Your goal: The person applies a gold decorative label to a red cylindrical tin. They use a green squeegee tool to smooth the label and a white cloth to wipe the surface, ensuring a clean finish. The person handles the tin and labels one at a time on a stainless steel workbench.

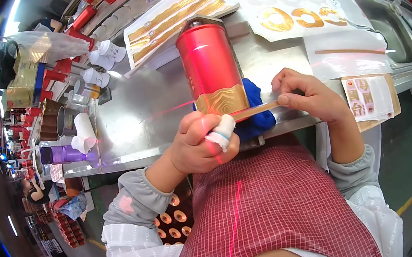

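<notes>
Left hand [199, 147] closed around base of red bottle [209, 69], taped finger against its gold band [222, 101]. Bottle tilted over steel bench [138, 121], blue cloth [258, 114] behind. Right hand [310, 97] pinches gold strip [255, 110] between thumb and fingertips, strip's end touching the band.

At centre, a red bottle [208, 66] with a gold label band [222, 101] wrapped round its lower end, and a thin gold strip [255, 110] sticking out toward 3 o'clock. Toward 12 o'clock, a white sheet of long gold strip labels [174, 14]; toward 1 o'clock, a white sheet of gold ring stickers [297, 12]. At 3 o'clock, a small stack of white-and-tan printed labels [369, 98]; toward 10 o'clock, a gold box [23, 81] with a blue edge.
</notes>
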Demonstrator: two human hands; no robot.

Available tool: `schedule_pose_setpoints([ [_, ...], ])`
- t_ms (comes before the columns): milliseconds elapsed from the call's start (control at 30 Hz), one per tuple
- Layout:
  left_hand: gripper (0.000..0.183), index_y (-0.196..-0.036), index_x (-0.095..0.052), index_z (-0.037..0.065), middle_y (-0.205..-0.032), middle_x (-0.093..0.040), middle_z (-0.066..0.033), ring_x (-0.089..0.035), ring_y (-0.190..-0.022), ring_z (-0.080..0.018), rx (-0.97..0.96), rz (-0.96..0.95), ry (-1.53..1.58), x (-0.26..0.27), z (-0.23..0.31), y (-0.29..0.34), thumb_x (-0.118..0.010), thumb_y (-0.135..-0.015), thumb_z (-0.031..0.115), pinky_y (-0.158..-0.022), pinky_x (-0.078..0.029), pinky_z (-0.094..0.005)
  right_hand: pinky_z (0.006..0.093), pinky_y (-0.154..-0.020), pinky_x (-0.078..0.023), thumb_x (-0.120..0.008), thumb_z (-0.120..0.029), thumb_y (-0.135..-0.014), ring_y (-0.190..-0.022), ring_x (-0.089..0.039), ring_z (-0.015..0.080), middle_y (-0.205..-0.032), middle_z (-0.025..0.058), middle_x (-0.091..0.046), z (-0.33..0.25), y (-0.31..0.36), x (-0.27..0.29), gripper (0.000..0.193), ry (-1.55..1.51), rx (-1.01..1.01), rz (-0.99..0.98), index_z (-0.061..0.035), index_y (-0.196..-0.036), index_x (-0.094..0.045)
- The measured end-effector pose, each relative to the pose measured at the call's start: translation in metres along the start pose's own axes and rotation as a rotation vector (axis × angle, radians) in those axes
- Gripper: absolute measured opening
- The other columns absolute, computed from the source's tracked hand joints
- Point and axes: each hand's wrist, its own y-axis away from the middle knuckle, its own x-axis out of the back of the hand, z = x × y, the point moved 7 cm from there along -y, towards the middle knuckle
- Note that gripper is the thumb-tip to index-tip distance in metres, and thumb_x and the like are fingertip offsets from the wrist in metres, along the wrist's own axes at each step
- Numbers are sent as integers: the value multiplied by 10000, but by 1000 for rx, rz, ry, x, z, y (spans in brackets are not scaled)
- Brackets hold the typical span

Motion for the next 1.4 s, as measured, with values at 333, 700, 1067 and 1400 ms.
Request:
schedule_pose_setpoints([
  [333,239,-790,-656,243,-1113,-576,48,-460,-948,-190,-39,-105,-87,-13,4,-11,-701,-580,139,-742,-407,-332,244,-764,-412,-646,-188,-916,-852,-487,109,-980,33,-519,-5,1,-2,212,14,5,2,-27,-796,-579],
  [700,189,-757,-644,185,-1078,-569,7,-512,-842,-183,12,-230,-27,-13,6,-6,-669,-575,140,-682,-430,-322,251,-746,-424,-658,-200,-908,-844,-496,114,-959,36,-525,-4,-3,-9,223,0,1,-17,-17,-802,-585],
  [1067,162,-693,-627,167,-1029,-604,-32,-514,-766,-204,51,-140,39,-9,3,-5,-669,-538,147,-629,-445,-329,230,-758,-380,-660,-179,-889,-866,-448,88,-1031,26,-487,1,-7,-16,224,-68,-66,-61,-60,-746,-535],
  [1400,183,-697,-644,167,-930,-623,-44,-540,-786,-209,130,-90,26,-3,-2,6,-680,-519,146,-646,-448,-319,223,-764,-381,-661,-191,-894,-871,-450,82,-1039,25,-492,-7,-13,-22,226,-30,-10,-92,-63,-754,-539],
])
